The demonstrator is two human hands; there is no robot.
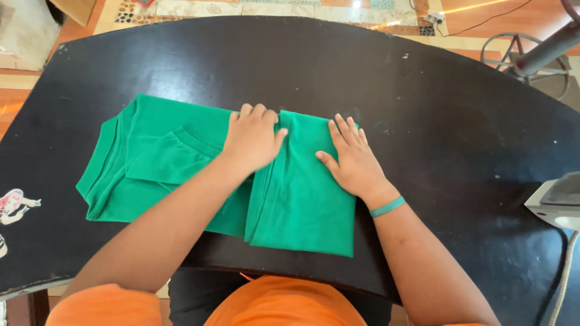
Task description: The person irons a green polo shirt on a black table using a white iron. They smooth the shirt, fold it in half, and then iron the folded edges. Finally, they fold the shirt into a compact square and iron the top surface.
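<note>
A green folded garment [157, 163] lies flat on a black curved table [423, 108], with its right part folded over into a narrower panel. My left hand [252, 137] rests on the garment near its top edge, fingers curled at the fold. Flat on the right folded panel lies my right hand [353, 160], fingers spread and pointing away from me. A green band circles my right wrist [387, 206]. Neither hand grips the cloth; both press down on it.
A clothes iron [559, 202] sits at the table's right edge, its cord hanging down. A metal stand with a wheel-like ring [525, 57] is at the upper right on the tiled floor. A small picture sticker [15, 202] shows at the left edge.
</note>
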